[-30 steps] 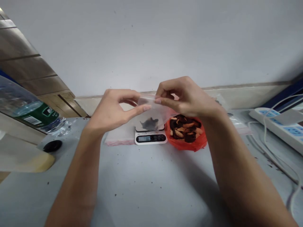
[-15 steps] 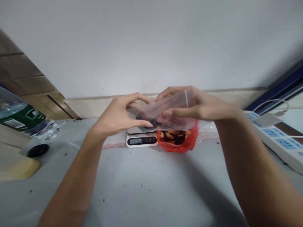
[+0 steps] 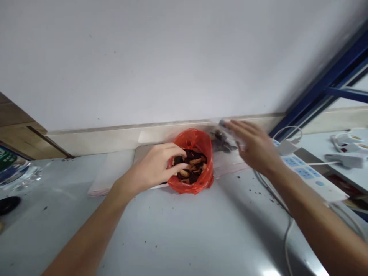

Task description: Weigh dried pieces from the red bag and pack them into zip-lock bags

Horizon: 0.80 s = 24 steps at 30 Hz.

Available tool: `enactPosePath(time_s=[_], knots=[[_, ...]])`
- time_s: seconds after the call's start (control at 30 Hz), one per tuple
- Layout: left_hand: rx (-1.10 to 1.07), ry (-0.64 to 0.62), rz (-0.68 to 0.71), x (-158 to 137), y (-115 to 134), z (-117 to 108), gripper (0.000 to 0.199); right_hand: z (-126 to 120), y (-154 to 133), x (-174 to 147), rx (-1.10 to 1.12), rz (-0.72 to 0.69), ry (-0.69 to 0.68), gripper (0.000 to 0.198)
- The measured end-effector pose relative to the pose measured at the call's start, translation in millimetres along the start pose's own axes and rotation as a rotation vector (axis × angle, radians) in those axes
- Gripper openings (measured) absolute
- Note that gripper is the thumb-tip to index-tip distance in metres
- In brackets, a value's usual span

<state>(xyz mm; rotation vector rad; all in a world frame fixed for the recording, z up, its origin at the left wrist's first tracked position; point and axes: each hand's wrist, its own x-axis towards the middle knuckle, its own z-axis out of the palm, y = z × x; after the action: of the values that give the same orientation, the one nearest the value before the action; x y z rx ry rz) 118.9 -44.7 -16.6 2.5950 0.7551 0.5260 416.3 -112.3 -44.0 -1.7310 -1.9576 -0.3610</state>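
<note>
My left hand (image 3: 156,165) reaches over the left rim of a red plastic bag (image 3: 208,168). Its thumb and fingers are curved and apart, just above dried brown and dark slices (image 3: 192,166) inside. Under that hand lies the kitchen scale (image 3: 140,153), mostly covered, its display hidden. To the right of the red bag, my right hand (image 3: 254,143) is blurred, with fingers stretched out beside a clear plastic bag (image 3: 222,142) with dark pieces in it. No grip on the clear bag shows.
Flat clear bags (image 3: 107,172) lie left of the scale. A white power strip (image 3: 310,172) with cables stands at the right, near a blue frame (image 3: 310,80). At the left are a water bottle (image 3: 14,168) and a black round lid (image 3: 9,205). The wall (image 3: 172,69) closes off the back.
Both hands have let go of the clear bag, which now lies right of the red bag. My left hand has come to the red bag's opening; the view has turned right.
</note>
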Motion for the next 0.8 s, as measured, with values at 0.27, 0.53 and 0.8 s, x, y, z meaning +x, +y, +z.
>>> enactPosePath(time_s=[0.27,0.53,0.8], knots=[[0.062,-0.191,-0.047,-1.6,6.1,-1.5,0.026,12.8,-13.9,-1.9,0.026,0.072,-0.386,0.086],[0.075,-0.242,-0.164,-17.2,-5.3,-20.8,0.028,-0.5,-103.3,44.9,0.11,-0.013,-0.78,0.027],[0.038,-0.129,-0.124,-26.8,-3.9,-36.9,0.024,32.8,-130.3,61.2,-0.097,0.072,-0.967,0.058]])
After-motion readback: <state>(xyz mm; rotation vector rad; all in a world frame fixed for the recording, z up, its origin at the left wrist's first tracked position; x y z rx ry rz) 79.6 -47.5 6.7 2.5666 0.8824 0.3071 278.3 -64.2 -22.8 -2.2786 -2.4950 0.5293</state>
